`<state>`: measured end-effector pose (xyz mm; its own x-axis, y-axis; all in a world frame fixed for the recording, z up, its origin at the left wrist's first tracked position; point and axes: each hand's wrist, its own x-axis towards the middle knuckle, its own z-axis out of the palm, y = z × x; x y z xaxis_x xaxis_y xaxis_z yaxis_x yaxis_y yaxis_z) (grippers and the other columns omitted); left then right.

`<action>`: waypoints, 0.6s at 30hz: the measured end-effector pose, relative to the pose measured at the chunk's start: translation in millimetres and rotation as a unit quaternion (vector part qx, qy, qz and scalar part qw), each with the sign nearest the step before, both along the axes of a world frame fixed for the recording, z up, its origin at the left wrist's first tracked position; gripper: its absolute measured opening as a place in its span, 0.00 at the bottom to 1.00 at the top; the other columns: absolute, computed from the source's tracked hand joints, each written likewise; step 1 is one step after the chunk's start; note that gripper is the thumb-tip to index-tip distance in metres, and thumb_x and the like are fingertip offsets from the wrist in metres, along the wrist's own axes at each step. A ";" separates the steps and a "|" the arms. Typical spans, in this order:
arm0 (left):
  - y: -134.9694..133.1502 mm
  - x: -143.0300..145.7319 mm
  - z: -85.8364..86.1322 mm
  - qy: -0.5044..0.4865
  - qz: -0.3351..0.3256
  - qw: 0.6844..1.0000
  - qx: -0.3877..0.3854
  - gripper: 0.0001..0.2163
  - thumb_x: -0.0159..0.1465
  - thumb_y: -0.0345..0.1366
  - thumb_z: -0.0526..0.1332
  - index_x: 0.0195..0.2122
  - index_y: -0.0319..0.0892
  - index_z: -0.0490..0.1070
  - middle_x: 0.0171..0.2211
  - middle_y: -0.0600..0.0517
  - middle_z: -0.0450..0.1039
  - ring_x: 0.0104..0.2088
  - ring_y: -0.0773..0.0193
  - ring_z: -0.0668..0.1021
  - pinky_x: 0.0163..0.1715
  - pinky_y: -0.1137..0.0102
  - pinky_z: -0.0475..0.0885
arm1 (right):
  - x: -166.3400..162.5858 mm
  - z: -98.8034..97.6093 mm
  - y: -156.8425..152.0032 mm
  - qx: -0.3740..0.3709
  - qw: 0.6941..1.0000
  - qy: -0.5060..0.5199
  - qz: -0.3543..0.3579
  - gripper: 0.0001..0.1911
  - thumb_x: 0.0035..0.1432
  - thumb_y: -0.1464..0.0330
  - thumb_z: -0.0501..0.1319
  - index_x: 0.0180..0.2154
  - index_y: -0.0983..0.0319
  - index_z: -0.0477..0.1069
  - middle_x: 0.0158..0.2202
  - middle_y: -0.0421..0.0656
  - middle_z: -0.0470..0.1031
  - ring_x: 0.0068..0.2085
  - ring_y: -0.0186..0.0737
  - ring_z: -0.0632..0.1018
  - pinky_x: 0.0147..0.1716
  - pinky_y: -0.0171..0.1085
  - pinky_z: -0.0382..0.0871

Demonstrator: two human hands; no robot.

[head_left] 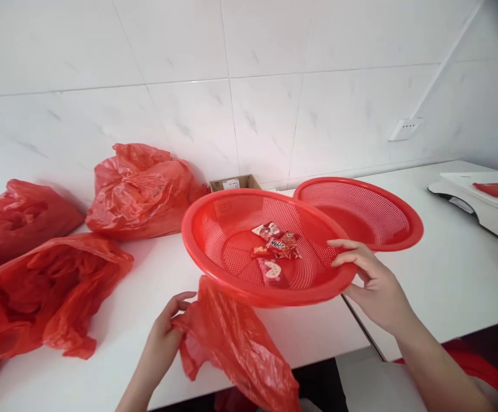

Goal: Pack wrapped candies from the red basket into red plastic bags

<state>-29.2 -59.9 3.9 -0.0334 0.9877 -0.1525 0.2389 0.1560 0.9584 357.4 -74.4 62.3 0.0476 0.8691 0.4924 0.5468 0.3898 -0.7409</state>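
My right hand (371, 280) grips the right rim of a red plastic basket (214, 252), held tilted above the white counter (154, 286). A few red wrapped candies (275, 249) lie in its mesh bottom. My left hand (165, 329) pinches the top edge of a limp red plastic bag (240, 349) that hangs just under the basket's front rim and over the counter edge. A second red basket (386, 214) rests behind and to the right, partly covered by the first.
Three bulging red plastic bags (141, 191) sit on the left of the counter, the nearest one (38, 292) open. A small cardboard box (234, 183) stands by the tiled wall. A white scale (485, 206) with a red bag on it is at the far right.
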 end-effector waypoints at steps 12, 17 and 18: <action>-61.4 13.1 -11.9 0.099 0.172 0.975 0.103 0.30 0.51 0.40 0.66 0.57 0.50 0.64 0.60 0.46 0.63 0.53 0.51 0.73 0.39 0.67 0.75 | 8.1 -28.2 -11.9 -0.124 0.974 -0.149 -0.120 0.29 0.57 0.57 0.63 0.60 0.47 0.62 0.68 0.46 0.54 0.48 0.51 0.78 0.36 0.47 0.79; -80.6 43.4 -23.4 0.005 0.242 0.968 0.065 0.40 0.52 0.47 0.69 0.64 0.50 0.54 0.48 0.46 0.71 0.36 0.58 0.78 0.27 0.70 0.74 | -31.6 32.9 -46.0 -0.053 0.997 0.032 -0.050 0.17 0.61 0.61 0.61 0.52 0.48 0.69 0.60 0.43 0.66 0.53 0.46 0.76 0.50 0.45 0.74; -80.6 46.4 -23.1 -0.020 0.232 0.971 0.046 0.41 0.52 0.49 0.68 0.65 0.49 0.53 0.39 0.49 0.74 0.28 0.61 0.77 0.23 0.71 0.72 | -49.8 38.0 -49.9 -0.075 0.993 0.079 0.047 0.14 0.62 0.62 0.60 0.50 0.49 0.70 0.57 0.43 0.69 0.51 0.43 0.77 0.50 0.41 0.74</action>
